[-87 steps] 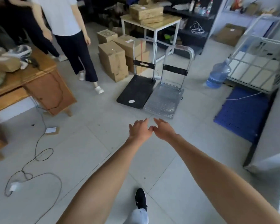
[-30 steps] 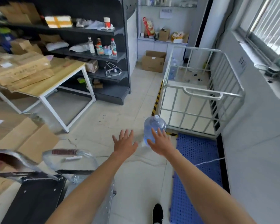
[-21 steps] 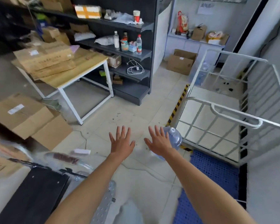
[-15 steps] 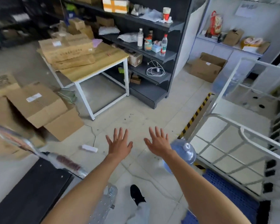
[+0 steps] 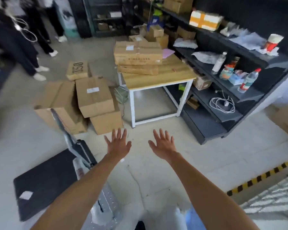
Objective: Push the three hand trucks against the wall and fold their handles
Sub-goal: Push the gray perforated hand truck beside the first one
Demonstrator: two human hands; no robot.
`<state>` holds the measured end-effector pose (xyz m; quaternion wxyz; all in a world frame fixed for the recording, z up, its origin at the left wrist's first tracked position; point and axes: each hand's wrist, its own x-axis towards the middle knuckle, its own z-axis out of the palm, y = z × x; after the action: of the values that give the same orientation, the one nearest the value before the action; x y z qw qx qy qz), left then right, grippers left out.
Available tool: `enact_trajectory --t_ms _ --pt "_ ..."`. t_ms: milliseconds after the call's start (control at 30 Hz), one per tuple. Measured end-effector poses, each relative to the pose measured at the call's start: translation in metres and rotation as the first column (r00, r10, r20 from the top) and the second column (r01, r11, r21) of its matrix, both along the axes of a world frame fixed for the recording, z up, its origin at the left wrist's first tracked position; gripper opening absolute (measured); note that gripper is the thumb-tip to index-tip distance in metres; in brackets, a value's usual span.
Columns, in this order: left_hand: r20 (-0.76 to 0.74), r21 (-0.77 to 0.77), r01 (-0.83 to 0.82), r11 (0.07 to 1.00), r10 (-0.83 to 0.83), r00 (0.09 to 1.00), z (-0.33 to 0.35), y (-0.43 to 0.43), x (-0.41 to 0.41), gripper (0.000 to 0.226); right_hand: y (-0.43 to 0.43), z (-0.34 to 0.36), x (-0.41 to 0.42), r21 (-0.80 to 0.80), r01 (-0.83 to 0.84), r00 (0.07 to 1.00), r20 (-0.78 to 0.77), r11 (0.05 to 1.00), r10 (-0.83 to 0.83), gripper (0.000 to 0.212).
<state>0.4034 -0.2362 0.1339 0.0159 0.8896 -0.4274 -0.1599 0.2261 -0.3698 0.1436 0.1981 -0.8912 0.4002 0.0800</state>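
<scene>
Apparently hand trucks (image 5: pixel 45 181) below-left of left hand (image 5: pixel 117 145).

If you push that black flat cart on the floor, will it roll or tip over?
The black cart would probably roll rather than tip: its deck lies low and flat. Its wheels are hidden, so that's a guess. Its upright handle looks tilted, so it may fold.

Boxes (image 5: pixel 96 103) left of table (image 5: pixel 158 78), shelving (image 5: pixel 223 90) right.

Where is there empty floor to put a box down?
Bare floor lies ahead of both open hands, between the white-legged table and the striped floor tape. The left is crowded: cardboard boxes and the black hand truck.
</scene>
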Motion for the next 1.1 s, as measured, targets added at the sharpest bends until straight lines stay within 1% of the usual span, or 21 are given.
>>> enact_trajectory --t_ms 133,200,267,333,400,500,600,700,733,800,900,967,1100 --pt "0.001 0.027 -0.216 0.976 0.216 0.976 -0.005 0.003 0.046 0.067 -0.031 -0.007 0.081 0.028 -0.225 0.974 0.006 0.974 0.225 0.067" --pt "0.016 0.024 -0.338 0.941 0.337 0.941 -0.007 0.005 0.066 0.067 -0.043 -0.011 0.122 0.029 -0.344 0.939 -0.001 0.938 0.344 0.067" --pt "0.006 0.007 -0.468 0.883 0.468 0.883 -0.007 0.011 0.083 0.066 -0.049 -0.013 0.161 0.037 -0.466 0.884 -0.016 0.884 0.467 0.068" --pt "0.001 -0.011 -0.598 0.801 0.598 0.801 -0.010 0.016 0.092 0.065 -0.050 -0.015 0.197 0.019 -0.582 0.813 -0.009 0.813 0.582 0.067" --pt "-0.042 0.013 -0.703 0.712 0.702 0.711 -0.009 0.020 0.094 0.065 -0.046 -0.016 0.227 0.048 -0.671 0.740 -0.005 0.740 0.672 0.067" --pt "-0.071 0.006 -0.815 0.579 0.813 0.577 -0.015 0.031 0.086 0.067 -0.030 -0.024 0.262 0.062 -0.808 0.585 -0.027 0.586 0.810 0.065" --pt "-0.173 -0.023 -0.924 0.382 0.909 0.380 -0.025 0.058 0.065 0.065 0.006 -0.031 0.286 0.118 -0.892 0.435 -0.039 0.436 0.900 0.066" --pt "-0.212 0.008 -0.984 0.175 0.962 0.170 -0.045 0.094 0.043 0.063 0.057 -0.044 0.302 0.110 -0.957 0.266 -0.027 0.268 0.963 0.066" --pt "-0.231 0.029 -0.992 0.120 0.967 0.111 -0.051 0.106 0.036 0.065 0.074 -0.049 0.306 0.119 -0.970 0.211 -0.030 0.213 0.977 0.066" --pt "-0.251 0.049 -0.998 0.041 0.968 0.027 -0.065 0.125 0.022 0.068 0.104 -0.060 0.311 0.129 -0.985 0.110 -0.060 0.117 0.992 0.066" --pt "-0.286 0.084 -0.995 -0.061 0.954 -0.083 -0.081 0.142 0.008 0.066 0.137 -0.072 0.310 0.175 -0.985 -0.017 -0.101 0.001 0.995 0.067" --pt "-0.298 0.094 -0.990 -0.108 0.946 -0.131 -0.094 0.147 0.003 0.066 0.151 -0.079 0.311 0.155 -0.985 -0.086 -0.112 -0.068 0.990 0.068" --pt "-0.352 0.158 -0.975 -0.158 0.914 -0.205 -0.109 0.147 -0.003 0.064 0.169 -0.090 0.323 0.201 -0.972 -0.154 -0.169 -0.119 0.973 0.067"
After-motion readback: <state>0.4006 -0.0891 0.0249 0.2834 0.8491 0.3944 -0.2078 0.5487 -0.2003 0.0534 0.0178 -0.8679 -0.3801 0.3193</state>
